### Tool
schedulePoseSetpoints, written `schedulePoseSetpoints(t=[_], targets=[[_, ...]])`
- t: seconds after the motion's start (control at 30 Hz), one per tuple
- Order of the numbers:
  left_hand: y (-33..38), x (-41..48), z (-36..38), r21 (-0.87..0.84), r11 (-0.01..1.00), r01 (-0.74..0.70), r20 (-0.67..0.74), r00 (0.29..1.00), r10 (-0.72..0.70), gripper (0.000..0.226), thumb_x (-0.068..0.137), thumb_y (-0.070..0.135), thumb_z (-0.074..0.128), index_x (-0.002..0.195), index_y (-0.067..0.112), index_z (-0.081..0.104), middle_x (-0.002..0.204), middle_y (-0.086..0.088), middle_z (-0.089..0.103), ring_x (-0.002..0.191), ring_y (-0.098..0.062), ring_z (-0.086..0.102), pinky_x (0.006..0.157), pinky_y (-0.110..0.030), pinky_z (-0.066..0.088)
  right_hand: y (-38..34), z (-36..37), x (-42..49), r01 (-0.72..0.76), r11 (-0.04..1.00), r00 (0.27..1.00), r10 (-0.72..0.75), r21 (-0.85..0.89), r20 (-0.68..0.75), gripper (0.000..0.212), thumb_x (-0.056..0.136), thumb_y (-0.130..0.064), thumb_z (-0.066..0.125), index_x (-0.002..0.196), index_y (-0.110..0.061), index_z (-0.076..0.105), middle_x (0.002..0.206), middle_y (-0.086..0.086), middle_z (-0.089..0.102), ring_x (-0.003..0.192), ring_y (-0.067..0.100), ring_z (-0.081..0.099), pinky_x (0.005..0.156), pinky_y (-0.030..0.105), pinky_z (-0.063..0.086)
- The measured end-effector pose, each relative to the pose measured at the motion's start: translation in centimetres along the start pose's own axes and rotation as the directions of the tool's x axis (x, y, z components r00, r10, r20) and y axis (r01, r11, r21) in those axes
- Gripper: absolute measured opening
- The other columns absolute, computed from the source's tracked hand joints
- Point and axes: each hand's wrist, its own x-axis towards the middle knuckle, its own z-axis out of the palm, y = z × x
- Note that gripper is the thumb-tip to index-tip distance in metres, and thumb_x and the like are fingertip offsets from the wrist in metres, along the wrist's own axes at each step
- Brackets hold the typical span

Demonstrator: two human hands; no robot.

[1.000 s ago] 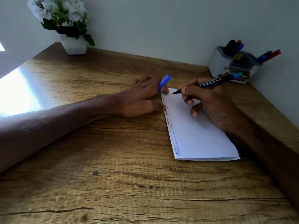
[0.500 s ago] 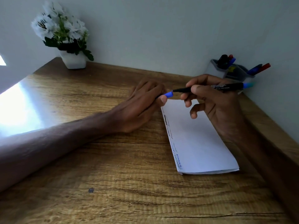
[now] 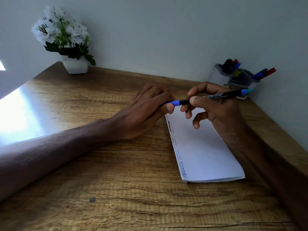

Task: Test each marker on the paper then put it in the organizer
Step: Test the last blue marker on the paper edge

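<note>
The slim black plastic marker point(image 3: 216, 96), printed with pale lettering and tipped blue-green at its rear end, is held level in the air over the far end of the paper, not touching it. The right hand point(image 3: 221, 110) has its grip closed on the barrel, thumb and forefinger pinching it just behind the blue cap point(image 3: 175, 102). The left hand point(image 3: 146, 110) closes its grip on that cap with thumb and fingertips. The cap sits over the tip, so no ink is going down at this moment. Whether it is being pressed on or pulled off cannot be told.

The folded white sheet of paper point(image 3: 205, 150) lies flat and smooth, its doubled edge showing at the near end. A column of short scribbles point(image 3: 180, 167) in black, grey-green and blue runs down its left margin, so several markers look already tested. The pale grey plastic organizer point(image 3: 216, 75), a boxy holder with several compartments, stands at the wall well beyond the paper. It holds a dark cluster of markers point(image 3: 228, 65) in one cup and a blue and a red one point(image 3: 265, 73) leaning from another. No loose markers show on the table point(image 3: 116, 180), so this one is probably near the last; it is not yet stowed.

The table is wood-grain brown, matte, with a glare patch at left. A white square pot of white flowers point(image 3: 75, 65) stands at the far corner.
</note>
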Motion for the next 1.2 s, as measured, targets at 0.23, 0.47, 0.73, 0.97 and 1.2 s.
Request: schedulePoseSetpoints(t=[0.23,0.47,0.73,0.97,1.2], targets=[[0.7,0.1,-0.5,-0.103,0.995,-0.014,0.019,1.000,0.016,0.030,0.110,0.022,0.039,0.094,0.011,0.062,0.083,0.002,0.061,0.076,-0.012,0.055,0.066,-0.028,0.043,0.2,1.1,-0.1,0.096,0.992,0.995,-0.094,-0.083,0.030,0.017,0.085,-0.017,0.069,0.094,-0.002,0.069,0.073,0.010,0.074,0.056,0.020,0.068,0.042,0.027,0.052],[0.9,-0.2,-1.0,-0.316,0.944,0.099,0.106,0.992,-0.069,0.037,0.111,0.020,0.038,0.080,0.010,0.057,0.063,0.006,0.052,0.054,-0.010,0.048,0.053,-0.021,0.035,1.0,1.3,0.2,0.142,0.985,0.990,-0.140,-0.101,0.019,0.020,0.085,-0.015,0.079,0.092,0.001,0.070,0.071,0.015,0.072,0.052,0.021,0.063,0.039,0.027,0.047],[1.0,0.1,-0.7,-0.384,0.913,0.138,0.144,0.986,-0.088,0.037,0.112,0.025,0.036,0.086,0.015,0.060,0.063,0.009,0.047,0.053,-0.009,0.042,0.053,-0.026,0.033,1.0,0.3,0.7,0.166,0.973,0.985,-0.156,-0.163,0.070,0.025,0.084,-0.017,0.078,0.097,0.003,0.071,0.076,0.011,0.074,0.060,0.024,0.068,0.041,0.032,0.051],[0.8,0.2,-1.0,-0.324,0.931,0.171,-0.068,0.977,-0.203,0.025,0.106,0.036,0.049,0.091,0.039,0.070,0.069,0.011,0.063,0.052,-0.006,0.048,0.050,-0.029,0.037,0.6,-1.6,0.8,0.155,0.964,0.976,-0.184,-0.218,-0.119,0.013,0.087,-0.010,0.077,0.100,-0.005,0.077,0.091,0.009,0.077,0.073,0.012,0.071,0.057,0.028,0.059],[2.3,1.7,0.2,-0.211,0.958,0.196,-0.280,0.926,-0.252,0.031,0.096,0.051,0.064,0.074,0.029,0.072,0.062,0.005,0.069,0.048,-0.016,0.056,0.048,-0.033,0.042,0.8,-3.3,0.6,0.275,0.657,0.939,-0.339,-0.702,0.051,0.023,0.088,-0.032,0.077,0.109,-0.023,0.079,0.102,-0.007,0.078,0.098,0.011,0.067,0.089,0.038,0.052]])
